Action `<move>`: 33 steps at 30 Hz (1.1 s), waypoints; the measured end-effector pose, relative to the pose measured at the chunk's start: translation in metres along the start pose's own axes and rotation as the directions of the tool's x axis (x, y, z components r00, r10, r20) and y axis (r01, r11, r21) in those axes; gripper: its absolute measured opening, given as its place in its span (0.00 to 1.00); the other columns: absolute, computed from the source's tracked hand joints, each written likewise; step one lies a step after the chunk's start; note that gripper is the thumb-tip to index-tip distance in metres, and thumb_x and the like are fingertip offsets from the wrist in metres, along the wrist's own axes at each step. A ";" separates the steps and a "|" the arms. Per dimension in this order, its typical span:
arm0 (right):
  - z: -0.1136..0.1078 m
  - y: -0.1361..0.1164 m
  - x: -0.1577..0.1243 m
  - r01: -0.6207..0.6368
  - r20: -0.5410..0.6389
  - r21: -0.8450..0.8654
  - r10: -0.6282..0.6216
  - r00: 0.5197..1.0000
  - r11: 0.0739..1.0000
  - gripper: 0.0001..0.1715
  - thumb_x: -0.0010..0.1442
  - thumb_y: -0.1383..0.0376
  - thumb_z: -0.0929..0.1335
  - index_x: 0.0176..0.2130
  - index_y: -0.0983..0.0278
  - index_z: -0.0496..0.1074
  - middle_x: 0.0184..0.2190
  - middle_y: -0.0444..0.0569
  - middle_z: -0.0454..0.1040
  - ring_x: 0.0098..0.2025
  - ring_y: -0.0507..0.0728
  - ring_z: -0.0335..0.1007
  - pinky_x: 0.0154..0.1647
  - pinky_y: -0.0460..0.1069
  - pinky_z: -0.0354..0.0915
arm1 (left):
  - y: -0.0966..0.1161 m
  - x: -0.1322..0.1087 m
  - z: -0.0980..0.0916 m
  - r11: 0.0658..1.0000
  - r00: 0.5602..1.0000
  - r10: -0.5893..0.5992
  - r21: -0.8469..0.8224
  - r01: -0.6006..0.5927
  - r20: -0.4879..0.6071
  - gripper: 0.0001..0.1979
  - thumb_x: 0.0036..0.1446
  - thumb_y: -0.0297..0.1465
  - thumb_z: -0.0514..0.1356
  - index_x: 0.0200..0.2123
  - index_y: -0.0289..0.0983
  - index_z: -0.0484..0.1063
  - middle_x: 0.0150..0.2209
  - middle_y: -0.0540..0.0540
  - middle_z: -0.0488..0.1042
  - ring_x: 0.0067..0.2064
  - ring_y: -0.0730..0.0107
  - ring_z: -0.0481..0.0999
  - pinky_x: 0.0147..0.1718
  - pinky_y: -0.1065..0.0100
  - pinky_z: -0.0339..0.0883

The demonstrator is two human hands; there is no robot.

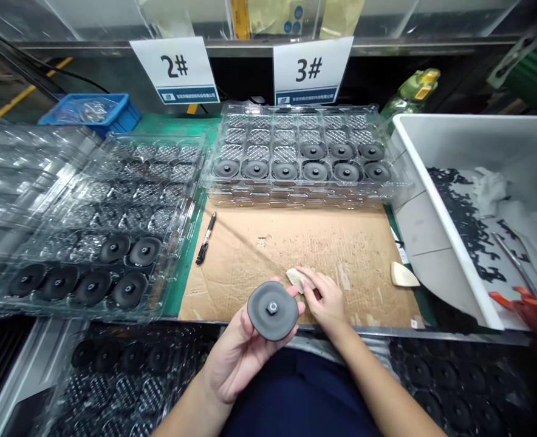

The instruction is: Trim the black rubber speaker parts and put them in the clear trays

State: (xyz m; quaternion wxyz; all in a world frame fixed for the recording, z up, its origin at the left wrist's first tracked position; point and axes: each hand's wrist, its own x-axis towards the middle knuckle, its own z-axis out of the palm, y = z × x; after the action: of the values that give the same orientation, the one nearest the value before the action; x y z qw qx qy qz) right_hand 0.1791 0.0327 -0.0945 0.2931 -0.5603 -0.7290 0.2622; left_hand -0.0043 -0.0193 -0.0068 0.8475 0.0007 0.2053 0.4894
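Note:
My left hand (239,352) holds a round dark grey rubber disc (272,311) with a small metal nut at its centre, face up, just above the near edge of the cardboard sheet (296,249). My right hand (325,298) rests on the cardboard beside the disc, its fingers pinched on a small cream-coloured wedge (296,278). A second cream wedge (403,274) lies on the cardboard to the right.
Clear blister trays (113,224) at left and another stack (302,155) at the back hold several similar discs. A black pen (206,238) lies left of the cardboard. A white bin (451,200) of black trimmings stands at right, with red-handled scissors (530,297). Signs read 2# and 3#.

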 end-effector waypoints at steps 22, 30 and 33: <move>-0.084 -0.142 0.004 0.348 0.088 0.203 -0.371 0.925 0.915 0.17 0.59 0.73 0.62 0.49 0.68 0.68 0.33 0.50 0.74 0.34 0.54 0.68 0.36 0.49 0.66 | -0.006 0.009 0.028 0.933 0.957 0.203 0.337 -0.125 -0.206 0.25 0.43 0.35 0.68 0.47 0.41 0.71 0.46 0.45 0.75 0.47 0.59 0.74 0.47 0.65 0.68; -0.083 -0.135 0.007 0.436 -0.003 0.275 -0.453 0.892 0.857 0.17 0.59 0.75 0.61 0.48 0.70 0.68 0.33 0.52 0.74 0.34 0.53 0.67 0.37 0.49 0.64 | 0.002 0.005 0.032 0.929 0.967 0.208 0.337 -0.150 -0.144 0.23 0.42 0.35 0.69 0.45 0.43 0.73 0.44 0.48 0.76 0.46 0.64 0.75 0.46 0.70 0.67; -0.092 -0.127 -0.005 0.313 0.107 0.249 -0.347 0.932 0.917 0.16 0.59 0.75 0.62 0.47 0.67 0.69 0.31 0.47 0.73 0.31 0.51 0.65 0.34 0.46 0.62 | 0.008 0.003 0.025 0.928 0.975 0.203 0.334 -0.162 -0.090 0.29 0.35 0.35 0.72 0.45 0.43 0.73 0.46 0.47 0.76 0.46 0.61 0.75 0.44 0.69 0.70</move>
State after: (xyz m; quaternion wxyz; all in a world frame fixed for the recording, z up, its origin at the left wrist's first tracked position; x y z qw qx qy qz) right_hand 0.1622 0.0030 0.0588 0.3403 -0.3706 -0.7979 0.3319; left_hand -0.0006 -0.0082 0.0168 0.7724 0.1295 0.3338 0.5247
